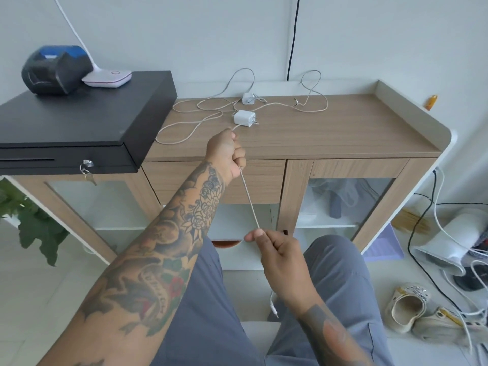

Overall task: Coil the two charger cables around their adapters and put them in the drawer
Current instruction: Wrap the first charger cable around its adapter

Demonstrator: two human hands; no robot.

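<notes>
Wooden bench (343,128) against a pale wall. Near adapter (244,118) lies on it, the second adapter (247,98) just behind. Left hand (227,151) grips the cable (249,199) beside the near adapter; right hand (280,257) pinches it taut. Cable looks light and limp, apparently braided; hold the adapter body when coiling.

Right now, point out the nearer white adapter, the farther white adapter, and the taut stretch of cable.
nearer white square adapter (244,118): head view, top face.
farther white adapter (247,98): head view, body.
taut pale braided cable (249,199): head view, mid-span between hands.
</notes>
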